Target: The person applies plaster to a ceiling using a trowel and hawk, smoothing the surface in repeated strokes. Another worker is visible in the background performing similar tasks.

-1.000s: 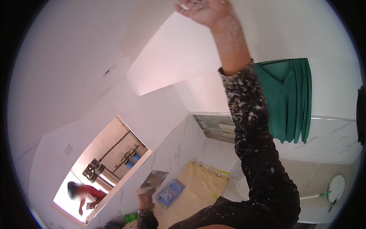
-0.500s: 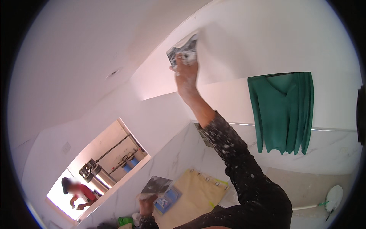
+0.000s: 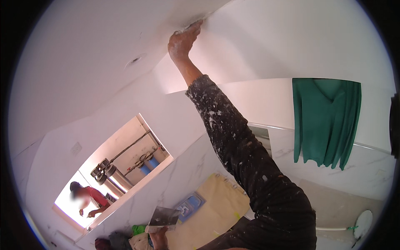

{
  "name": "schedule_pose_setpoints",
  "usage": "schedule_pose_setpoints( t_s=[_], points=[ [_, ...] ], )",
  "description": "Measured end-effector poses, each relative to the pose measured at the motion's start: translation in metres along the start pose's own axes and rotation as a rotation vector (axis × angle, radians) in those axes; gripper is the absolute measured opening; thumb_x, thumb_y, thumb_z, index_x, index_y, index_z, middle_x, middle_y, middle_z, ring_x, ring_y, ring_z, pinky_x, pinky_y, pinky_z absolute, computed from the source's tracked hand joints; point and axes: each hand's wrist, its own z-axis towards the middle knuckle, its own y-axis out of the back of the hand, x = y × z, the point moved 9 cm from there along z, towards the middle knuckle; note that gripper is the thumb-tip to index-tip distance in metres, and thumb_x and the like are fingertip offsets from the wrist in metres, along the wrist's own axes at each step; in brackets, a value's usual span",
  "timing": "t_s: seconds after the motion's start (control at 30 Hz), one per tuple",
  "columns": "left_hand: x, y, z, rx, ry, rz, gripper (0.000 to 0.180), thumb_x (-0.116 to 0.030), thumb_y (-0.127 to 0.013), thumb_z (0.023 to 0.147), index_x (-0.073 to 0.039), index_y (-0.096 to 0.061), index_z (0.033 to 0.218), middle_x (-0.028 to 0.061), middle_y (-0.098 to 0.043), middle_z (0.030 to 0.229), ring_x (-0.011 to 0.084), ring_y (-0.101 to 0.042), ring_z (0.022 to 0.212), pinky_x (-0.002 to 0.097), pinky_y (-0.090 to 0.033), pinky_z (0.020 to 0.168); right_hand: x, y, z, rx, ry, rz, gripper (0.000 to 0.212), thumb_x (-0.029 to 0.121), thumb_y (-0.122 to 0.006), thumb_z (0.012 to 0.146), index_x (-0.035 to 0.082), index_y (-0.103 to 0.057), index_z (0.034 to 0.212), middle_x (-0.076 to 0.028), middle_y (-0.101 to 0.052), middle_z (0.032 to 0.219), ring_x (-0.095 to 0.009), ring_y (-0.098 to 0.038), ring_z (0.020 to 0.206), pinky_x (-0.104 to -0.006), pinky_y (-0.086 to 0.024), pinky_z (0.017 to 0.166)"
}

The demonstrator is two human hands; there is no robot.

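Observation:
My right hand (image 3: 182, 43), dusted with white compound, is raised high to where the ceiling (image 3: 96, 50) meets the white wall (image 3: 266, 46). It grips a wide putty knife (image 3: 192, 24), seen almost edge-on against the ceiling and mostly hidden by my fingers. Low in the view, my left hand (image 3: 159, 240) is closed around a second wide blade, a flat grey metal putty knife (image 3: 165, 217) with white compound along its near edge. The sleeve of my right arm is dark and spattered with white.
A green sweater (image 3: 327, 121) hangs on the wall at right. Below lie a yellowish sheet (image 3: 216, 204) and a blue tray (image 3: 190, 206). Through an opening at left, a person in red (image 3: 93, 198) stands near metal tanks (image 3: 116, 179). A ceiling hole (image 3: 134, 61) shows at upper left.
My right hand has moved up and left, from the wall to the ceiling corner, and its putty knife has turned edge-on. My left hand sits slightly lower. The whole view has shifted a little.

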Motion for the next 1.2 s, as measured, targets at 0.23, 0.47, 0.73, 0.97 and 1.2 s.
schedule_pose_setpoints(
  t_s=[0.23, 0.47, 0.73, 0.97, 1.2],
  points=[
    [0.014, 0.018, 0.002, -0.056, 0.087, -0.084, 0.054, -0.012, -0.07, 0.081, 0.0, -0.052, 0.129, 0.0118, -0.059, 0.123, 0.0211, -0.057, 0.107, 0.0376, -0.046, 0.092, 0.021, -0.055, -0.1, 0.238, 0.142, -0.073, 0.085, 0.0, -0.054, 0.09, -0.003, 0.005, 0.152, -0.03, -0.014, 0.154, -0.043, -0.022, 0.142, -0.0473, -0.024, 0.118],
    [0.009, 0.009, 0.006, -0.059, 0.109, -0.152, 0.053, -0.008, -0.069, 0.079, 0.0, -0.052, 0.128, 0.0112, -0.059, 0.12, 0.0216, -0.057, 0.106, 0.0373, -0.046, 0.092, -0.072, -0.031, -0.135, 0.363, -0.582, 0.618, 0.027, 0.018, -0.051, 0.099, 0.001, -0.047, 0.12, -0.011, -0.059, 0.097, -0.016, -0.065, 0.08, -0.0358, -0.062, 0.057],
    [0.001, 0.015, 0.005, -0.08, 0.118, -0.193, 0.053, -0.004, -0.068, 0.076, 0.0, -0.052, 0.127, 0.0106, -0.06, 0.118, 0.0221, -0.058, 0.104, 0.0369, -0.046, 0.091, -0.129, -0.066, -0.043, 0.376, -1.028, 1.017, 0.028, 0.013, -0.042, 0.1, -0.003, -0.041, 0.123, -0.025, -0.05, 0.119, -0.041, -0.055, 0.109, -0.0563, -0.051, 0.099],
    [-0.006, 0.017, 0.002, -0.102, 0.128, -0.272, 0.053, 0.0, -0.066, 0.074, 0.0, -0.051, 0.125, 0.01, -0.06, 0.115, 0.0226, -0.058, 0.103, 0.0366, -0.046, 0.09, -0.107, -0.061, -0.01, 0.509, -0.952, 0.985, 0.053, 0.031, -0.049, 0.097, 0.009, -0.033, 0.142, -0.027, -0.04, 0.138, -0.044, -0.042, 0.128, -0.0613, -0.027, 0.109],
    [-0.028, 0.002, 0.003, -0.103, 0.139, -0.389, 0.054, 0.004, -0.065, 0.072, 0.0, -0.051, 0.124, 0.0094, -0.061, 0.113, 0.0231, -0.059, 0.102, 0.0363, -0.047, 0.089, -0.038, -0.009, 0.007, 0.572, -0.845, 0.937, 0.074, 0.035, -0.052, 0.095, 0.011, -0.015, 0.154, -0.028, -0.028, 0.152, -0.046, -0.022, 0.142, -0.0638, -0.002, 0.114]
  ],
)
